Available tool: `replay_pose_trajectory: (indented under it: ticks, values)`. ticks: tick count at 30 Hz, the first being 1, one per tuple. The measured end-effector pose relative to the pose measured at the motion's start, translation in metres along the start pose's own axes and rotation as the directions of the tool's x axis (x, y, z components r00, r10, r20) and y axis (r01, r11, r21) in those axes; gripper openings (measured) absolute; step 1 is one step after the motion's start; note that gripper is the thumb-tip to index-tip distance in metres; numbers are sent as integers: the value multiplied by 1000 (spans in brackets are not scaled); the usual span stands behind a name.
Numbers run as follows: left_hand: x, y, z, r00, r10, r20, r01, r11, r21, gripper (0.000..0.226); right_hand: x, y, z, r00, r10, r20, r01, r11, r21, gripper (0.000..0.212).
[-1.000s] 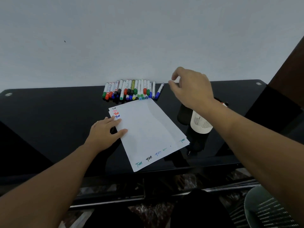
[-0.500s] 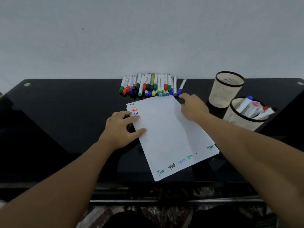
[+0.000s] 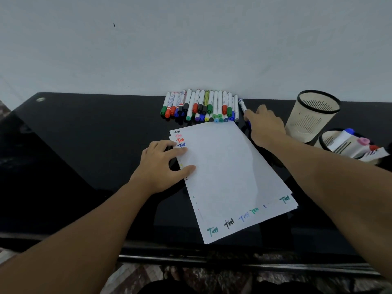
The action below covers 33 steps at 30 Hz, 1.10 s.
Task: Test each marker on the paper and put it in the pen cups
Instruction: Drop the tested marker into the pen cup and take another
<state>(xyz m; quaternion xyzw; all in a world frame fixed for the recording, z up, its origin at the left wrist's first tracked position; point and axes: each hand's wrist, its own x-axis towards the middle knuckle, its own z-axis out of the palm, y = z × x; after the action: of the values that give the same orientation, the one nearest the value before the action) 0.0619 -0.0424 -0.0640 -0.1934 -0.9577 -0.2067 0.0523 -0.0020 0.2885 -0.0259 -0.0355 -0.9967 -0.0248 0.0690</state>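
1. Half a second ago our right hand (image 3: pixel 266 124) rested at the top right corner of the paper (image 3: pixel 224 177). It has since reached further back to the blue marker (image 3: pixel 243 107), the one lying alone at the right end of the row of markers (image 3: pixel 201 106). A second ago that hand was up in the air in front of the cups.
2. The left hand (image 3: pixel 163 164) has stayed put, its straight fingers pressing flat on the paper's left edge, just below the small test words.
3. The right hand's grip: its fingertips touch the blue marker's barrel and seem to be closing round it, but the back of the hand hides them, so we cannot tell whether it is held yet.
4. The blue marker lies on the black table (image 3: pixel 84 145), near the wall, tilted a little away from the row, its cap end hidden under our hand.
5. What could go wrong, as we judge it: a loose pinch on the smooth barrel may let it roll on the glossy table, or knock the neighbouring markers out of line.
6. The empty cup (image 3: pixel 314 115) stands just beside our right wrist; a careless sweep back could tip it. The nearer cup (image 3: pixel 331 143) already holds several markers.
7. If the left hand eases off, the stacked sheets could slide while we write.
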Motion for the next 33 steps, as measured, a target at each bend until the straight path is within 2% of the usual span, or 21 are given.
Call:
replay_pose_trajectory:
  ticks: [7,12,16,18,21,23,25,27,31,33]
  values:
    - [0,0,1,1000,-12,1,12,1000,1,76,2,-3,0,997,35,70,-38,998,42,39]
    - [0,-1,1,1000,-12,-16,11,1000,-14,75,-2,0,-5,995,-15,100,8,998,66,43]
    - [0,-1,1,1000,-11,-19,11,1000,-11,75,-4,-3,-11,983,-53,173,53,999,5,49]
    - [-1,0,1,1000,-11,-23,11,1000,-17,76,-8,0,-9,990,-85,109,92,994,-56,42]
    - [-1,2,0,1000,-10,-23,10,1000,-15,76,-16,6,-2,980,-170,-103,165,985,-54,26]
    - [-1,1,0,1000,-9,-23,9,1000,-11,76,-17,7,1,932,-257,-256,245,966,-79,20]
    - [-1,1,0,1000,-8,-23,8,1000,-11,75,-16,2,-3,868,-335,-367,332,940,-73,25]
    - [-2,2,0,999,0,-36,-1,1000,-17,73,-21,-10,-17,864,-373,-339,392,920,-14,31]
    - [-4,2,1,994,13,-105,-19,998,-52,67,-41,-45,-40,875,-448,-187,469,879,90,42]
    - [-4,2,0,989,10,-149,-20,998,-64,65,-51,-63,-43,894,-442,-72,445,858,255,41]
